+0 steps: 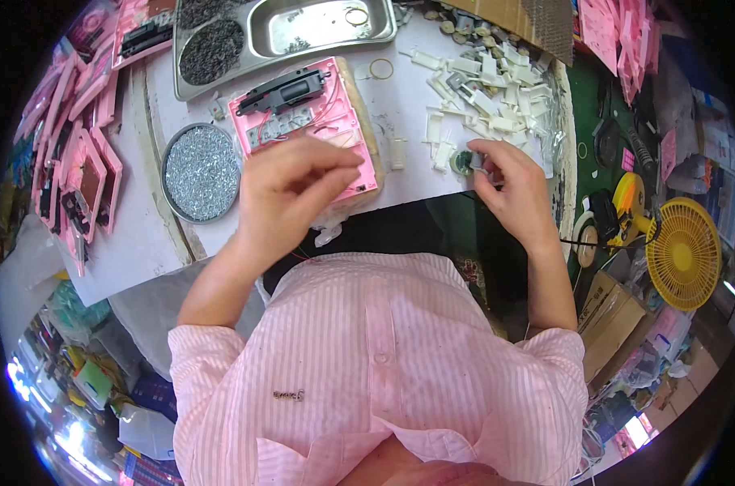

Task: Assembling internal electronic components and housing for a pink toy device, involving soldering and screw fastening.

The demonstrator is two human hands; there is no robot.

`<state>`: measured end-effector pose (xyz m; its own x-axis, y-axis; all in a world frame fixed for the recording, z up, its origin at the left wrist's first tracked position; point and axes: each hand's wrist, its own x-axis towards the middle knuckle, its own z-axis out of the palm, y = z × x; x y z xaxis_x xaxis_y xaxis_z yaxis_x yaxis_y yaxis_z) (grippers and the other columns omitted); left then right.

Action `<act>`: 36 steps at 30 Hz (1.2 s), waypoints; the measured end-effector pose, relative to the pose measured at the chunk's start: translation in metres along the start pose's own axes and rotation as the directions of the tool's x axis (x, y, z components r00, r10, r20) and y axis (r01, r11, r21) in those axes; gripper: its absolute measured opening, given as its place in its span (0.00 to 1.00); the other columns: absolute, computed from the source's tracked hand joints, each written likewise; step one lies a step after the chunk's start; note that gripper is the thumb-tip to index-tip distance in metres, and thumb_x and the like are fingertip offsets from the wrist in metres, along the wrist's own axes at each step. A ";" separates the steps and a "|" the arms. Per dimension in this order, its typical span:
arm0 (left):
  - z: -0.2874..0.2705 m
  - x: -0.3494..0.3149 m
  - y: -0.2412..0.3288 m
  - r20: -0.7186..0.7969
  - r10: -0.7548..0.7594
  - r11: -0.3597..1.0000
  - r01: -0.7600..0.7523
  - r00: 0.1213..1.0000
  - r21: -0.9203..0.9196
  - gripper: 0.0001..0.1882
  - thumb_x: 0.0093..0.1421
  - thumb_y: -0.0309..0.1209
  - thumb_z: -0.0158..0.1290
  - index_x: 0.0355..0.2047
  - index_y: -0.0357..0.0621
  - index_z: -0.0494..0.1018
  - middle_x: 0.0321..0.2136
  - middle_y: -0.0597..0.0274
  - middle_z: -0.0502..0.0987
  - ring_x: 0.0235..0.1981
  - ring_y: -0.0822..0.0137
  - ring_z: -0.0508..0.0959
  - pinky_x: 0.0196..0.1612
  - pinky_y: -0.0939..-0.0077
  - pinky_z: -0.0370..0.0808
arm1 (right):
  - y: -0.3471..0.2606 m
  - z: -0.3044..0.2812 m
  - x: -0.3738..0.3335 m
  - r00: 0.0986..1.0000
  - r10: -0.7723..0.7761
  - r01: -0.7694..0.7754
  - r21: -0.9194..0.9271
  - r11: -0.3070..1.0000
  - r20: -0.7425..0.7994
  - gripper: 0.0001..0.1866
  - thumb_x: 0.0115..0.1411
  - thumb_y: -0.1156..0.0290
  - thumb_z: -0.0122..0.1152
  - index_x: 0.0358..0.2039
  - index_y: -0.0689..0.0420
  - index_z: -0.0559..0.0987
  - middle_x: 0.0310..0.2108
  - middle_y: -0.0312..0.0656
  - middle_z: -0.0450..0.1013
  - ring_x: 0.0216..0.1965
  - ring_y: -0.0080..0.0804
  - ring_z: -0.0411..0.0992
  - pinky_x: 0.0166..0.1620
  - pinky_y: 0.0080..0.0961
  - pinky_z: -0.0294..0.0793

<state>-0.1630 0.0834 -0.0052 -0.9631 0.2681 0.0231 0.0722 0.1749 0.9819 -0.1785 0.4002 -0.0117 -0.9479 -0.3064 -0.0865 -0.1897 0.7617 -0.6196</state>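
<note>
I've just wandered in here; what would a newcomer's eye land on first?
Probably the bright pink casing near the table's middle, with a black part on it and the left hand over its near side. To its left, small silvery pieces glitter in a round dish. At the far right, off the table, a yellow fan stands out.

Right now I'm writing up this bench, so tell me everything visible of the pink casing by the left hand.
The pink casing looks like a shallow plastic shell, lying open side up on a tan-edged block, slightly turned. A long black mechanism crosses its far end; grey parts and red wires lie inside. The left hand hides its near-left portion; whether they touch is unclear.
</note>
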 end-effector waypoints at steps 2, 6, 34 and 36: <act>0.003 -0.016 0.000 -0.034 -0.038 0.999 0.037 0.999 -0.036 0.07 0.57 0.15 0.60 0.38 0.31 0.80 0.36 0.57 0.81 0.36 0.68 0.80 0.41 0.78 0.76 | -0.009 -0.004 0.002 0.999 0.048 -0.047 0.078 0.996 -0.017 0.19 0.53 0.79 0.62 0.47 0.56 0.81 0.28 0.40 0.73 0.27 0.29 0.72 0.35 0.25 0.74; 0.017 -0.029 -0.001 -0.040 -0.116 0.981 0.108 0.992 -0.163 0.10 0.58 0.14 0.59 0.40 0.32 0.80 0.38 0.56 0.80 0.37 0.69 0.79 0.41 0.77 0.76 | -0.023 0.003 0.005 0.998 0.034 -0.017 0.256 0.967 -0.062 0.19 0.53 0.81 0.63 0.48 0.56 0.81 0.28 0.37 0.73 0.27 0.23 0.70 0.34 0.21 0.73; 0.034 -0.038 -0.016 -0.117 -0.141 0.966 0.111 0.983 -0.235 0.17 0.60 0.16 0.59 0.49 0.37 0.71 0.38 0.61 0.78 0.40 0.74 0.80 0.43 0.80 0.79 | -0.062 0.056 0.008 0.989 -0.009 -0.135 0.920 0.368 0.149 0.25 0.57 0.84 0.69 0.56 0.66 0.74 0.36 0.33 0.72 0.35 0.14 0.70 0.41 0.11 0.70; 0.029 -0.041 -0.016 -0.112 -0.168 0.963 0.139 0.979 -0.231 0.18 0.61 0.16 0.59 0.51 0.37 0.69 0.40 0.62 0.78 0.41 0.75 0.80 0.44 0.81 0.78 | -0.065 0.065 0.012 0.982 -0.038 -0.163 0.931 0.326 0.186 0.25 0.57 0.84 0.69 0.56 0.66 0.74 0.36 0.33 0.72 0.35 0.15 0.70 0.41 0.11 0.70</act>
<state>-0.1173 0.0976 -0.0270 -0.9845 0.1269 -0.1211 -0.1238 -0.0136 0.9922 -0.1611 0.3094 -0.0233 -0.8761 -0.4358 -0.2061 0.3311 -0.2332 -0.9143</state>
